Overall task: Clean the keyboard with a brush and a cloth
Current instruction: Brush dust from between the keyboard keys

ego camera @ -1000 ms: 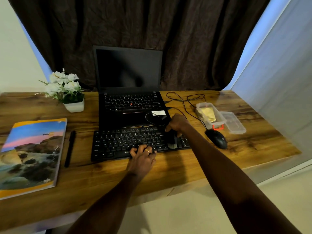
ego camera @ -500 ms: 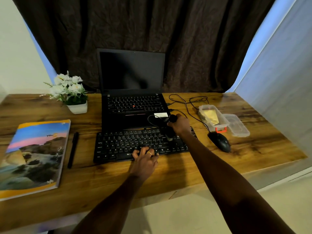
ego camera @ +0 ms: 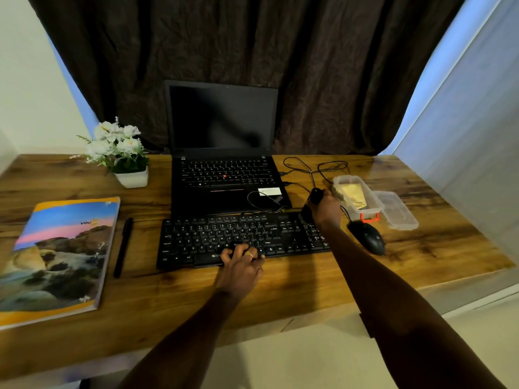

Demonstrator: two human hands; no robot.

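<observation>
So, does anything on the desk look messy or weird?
A thin black cable loops over the palm rest of the black laptop, where it doesn't belong. The clear plastic box sits open, its lid lying beside it on the wooden desk. Nothing looks spilled or broken.

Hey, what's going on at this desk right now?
A person is cleaning the black external keyboard in front of the open black laptop. The left hand rests on its front keys while the right hand grips a small black brush at the keyboard's far right corner. A yellow cloth lies in the clear plastic box nearby.
</observation>
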